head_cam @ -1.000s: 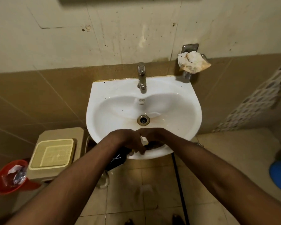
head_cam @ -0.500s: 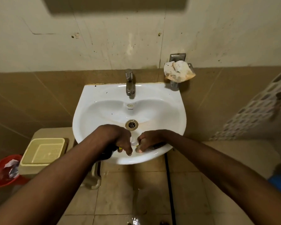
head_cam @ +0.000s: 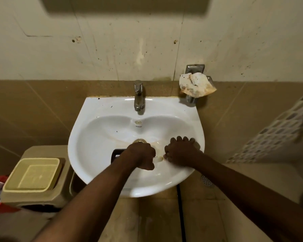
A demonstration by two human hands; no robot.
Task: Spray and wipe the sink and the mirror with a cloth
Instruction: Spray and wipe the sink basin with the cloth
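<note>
Head view is showing you the sink (head_cam: 101, 137) still carrying brown stains near the drain, so, as I judge it, you are wiping it and not finishing yet. Your left hand (head_cam: 142, 157) is closing around something dark, perhaps the cloth (head_cam: 116, 155), while your right hand (head_cam: 181, 151) is resting curled; the mirror is lying out of view.
</note>
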